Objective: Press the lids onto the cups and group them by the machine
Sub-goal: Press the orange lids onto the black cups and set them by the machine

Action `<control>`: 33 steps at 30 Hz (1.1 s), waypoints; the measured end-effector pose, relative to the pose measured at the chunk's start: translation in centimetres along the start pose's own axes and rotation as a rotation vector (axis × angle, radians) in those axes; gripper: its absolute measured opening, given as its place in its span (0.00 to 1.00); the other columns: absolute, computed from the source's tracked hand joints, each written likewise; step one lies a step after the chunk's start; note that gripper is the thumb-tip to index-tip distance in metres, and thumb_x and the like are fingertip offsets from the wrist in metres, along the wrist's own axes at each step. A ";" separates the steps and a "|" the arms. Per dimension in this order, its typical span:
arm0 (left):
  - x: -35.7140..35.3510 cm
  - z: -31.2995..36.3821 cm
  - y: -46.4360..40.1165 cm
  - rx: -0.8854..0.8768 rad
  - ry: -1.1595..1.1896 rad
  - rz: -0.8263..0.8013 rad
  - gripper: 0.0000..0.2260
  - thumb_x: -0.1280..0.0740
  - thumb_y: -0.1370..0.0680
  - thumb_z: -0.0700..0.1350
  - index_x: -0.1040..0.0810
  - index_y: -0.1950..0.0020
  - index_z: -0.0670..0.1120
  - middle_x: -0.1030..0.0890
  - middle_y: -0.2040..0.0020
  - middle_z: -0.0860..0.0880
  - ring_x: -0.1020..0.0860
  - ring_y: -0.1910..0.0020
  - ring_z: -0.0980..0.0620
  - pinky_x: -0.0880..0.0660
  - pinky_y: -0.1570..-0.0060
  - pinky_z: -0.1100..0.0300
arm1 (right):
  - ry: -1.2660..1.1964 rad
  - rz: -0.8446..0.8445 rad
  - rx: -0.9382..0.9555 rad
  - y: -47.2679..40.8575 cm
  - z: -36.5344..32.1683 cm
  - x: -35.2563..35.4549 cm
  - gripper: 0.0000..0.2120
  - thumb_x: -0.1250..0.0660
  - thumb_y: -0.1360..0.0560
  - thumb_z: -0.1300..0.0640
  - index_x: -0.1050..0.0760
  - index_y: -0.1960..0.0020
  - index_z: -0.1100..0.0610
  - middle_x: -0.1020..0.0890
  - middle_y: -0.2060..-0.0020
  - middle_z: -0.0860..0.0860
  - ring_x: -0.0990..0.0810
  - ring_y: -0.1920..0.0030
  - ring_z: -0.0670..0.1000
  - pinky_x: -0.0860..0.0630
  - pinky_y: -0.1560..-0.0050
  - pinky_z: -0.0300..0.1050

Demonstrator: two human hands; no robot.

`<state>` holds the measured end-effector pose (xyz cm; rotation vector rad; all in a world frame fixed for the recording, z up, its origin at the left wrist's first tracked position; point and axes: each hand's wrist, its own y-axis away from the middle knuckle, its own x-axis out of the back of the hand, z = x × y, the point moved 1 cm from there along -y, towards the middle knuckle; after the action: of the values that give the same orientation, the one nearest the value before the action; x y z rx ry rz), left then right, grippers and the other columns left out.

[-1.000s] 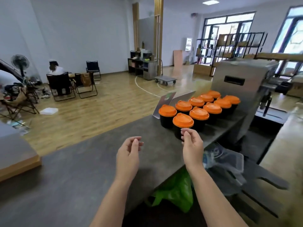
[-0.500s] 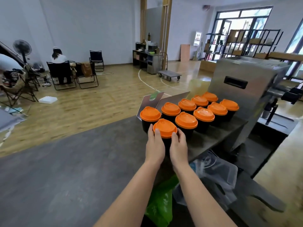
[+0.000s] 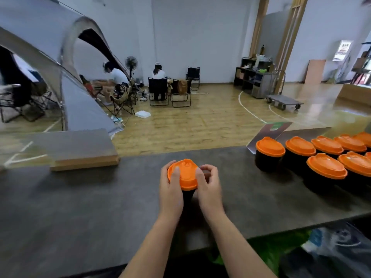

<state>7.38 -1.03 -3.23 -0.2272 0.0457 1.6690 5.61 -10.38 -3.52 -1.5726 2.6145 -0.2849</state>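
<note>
Both hands (image 3: 190,187) grip one lidded cup (image 3: 184,175).

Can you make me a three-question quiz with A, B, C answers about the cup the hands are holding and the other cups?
1. Where is the held cup compared with the group of lidded cups?
A. To their left, apart from them
B. In the middle of them
C. Stacked on top of them

2. What colour is the held cup's lid?
A. Green
B. Orange
C. White

3. What are the two hands doing?
A. Both lie flat on the counter
B. Both grip the cup, thumbs on the lid
C. One holds a spoon

Answers:
1 A, since bare grey counter lies between the held cup and the group at the right.
2 B, as the lid is bright orange like the others.
3 B, because the left hand and right hand wrap the cup from both sides, thumbs over the lid's edge.
</note>
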 end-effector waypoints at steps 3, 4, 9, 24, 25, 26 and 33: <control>5.8 1.4 -1.5 0.024 0.162 0.046 0.11 0.39 0.20 0.44 0.22 0.40 0.44 0.19 0.45 0.45 0.20 0.51 0.50 0.22 0.53 0.61 | -0.028 -0.178 0.006 2.1 -0.5 -6.2 0.15 0.41 0.23 0.42 0.32 0.36 0.39 0.28 0.42 0.43 0.25 0.43 0.41 0.28 0.46 0.30; 7.5 1.7 -1.9 0.051 0.196 0.055 0.11 0.40 0.19 0.42 0.22 0.39 0.43 0.19 0.47 0.44 0.20 0.52 0.50 0.22 0.54 0.61 | -0.043 -0.234 0.004 2.8 -0.7 -8.0 0.18 0.42 0.19 0.47 0.35 0.30 0.41 0.30 0.39 0.40 0.28 0.41 0.38 0.31 0.45 0.26; 14.2 3.1 -4.1 0.079 0.135 0.162 0.11 0.42 0.17 0.42 0.21 0.43 0.43 0.19 0.51 0.44 0.20 0.56 0.51 0.24 0.54 0.59 | -0.088 -0.292 -0.031 5.1 -0.8 -14.3 0.13 0.43 0.22 0.45 0.29 0.38 0.42 0.22 0.42 0.46 0.23 0.40 0.48 0.26 0.38 0.47; 14.2 1.2 -2.0 -0.089 -0.086 0.048 0.09 0.39 0.17 0.50 0.24 0.38 0.55 0.20 0.44 0.53 0.20 0.47 0.54 0.23 0.54 0.63 | -0.105 -0.122 -0.021 5.4 -1.4 -14.3 0.12 0.45 0.17 0.52 0.23 0.44 0.47 0.19 0.47 0.51 0.20 0.47 0.52 0.21 0.49 0.46; 13.5 1.2 -2.0 -0.099 -0.084 0.033 0.09 0.39 0.17 0.50 0.24 0.38 0.55 0.20 0.44 0.53 0.20 0.46 0.53 0.23 0.54 0.63 | -0.116 -0.110 -0.028 5.1 -1.6 -13.6 0.12 0.45 0.17 0.54 0.23 0.44 0.48 0.19 0.47 0.52 0.20 0.47 0.52 0.21 0.51 0.44; 12.8 1.2 -2.0 -0.107 -0.075 0.016 0.09 0.39 0.17 0.50 0.24 0.39 0.55 0.20 0.43 0.53 0.20 0.46 0.52 0.22 0.53 0.62 | -0.124 -0.098 -0.034 4.8 -1.7 -12.8 0.12 0.45 0.17 0.55 0.23 0.44 0.50 0.19 0.47 0.52 0.20 0.47 0.52 0.22 0.53 0.41; 5.8 0.7 -2.0 -0.096 0.014 0.016 0.11 0.42 0.23 0.54 0.21 0.48 0.56 0.18 0.49 0.51 0.20 0.51 0.52 0.23 0.53 0.58 | -0.178 -0.031 -0.034 1.8 -2.3 -7.4 0.15 0.46 0.16 0.56 0.21 0.43 0.56 0.18 0.50 0.50 0.20 0.54 0.45 0.24 0.58 0.32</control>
<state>8.76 5.02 -3.37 -0.3113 -0.0223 1.6873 7.21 -2.79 -1.87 -1.5712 2.4744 -0.0976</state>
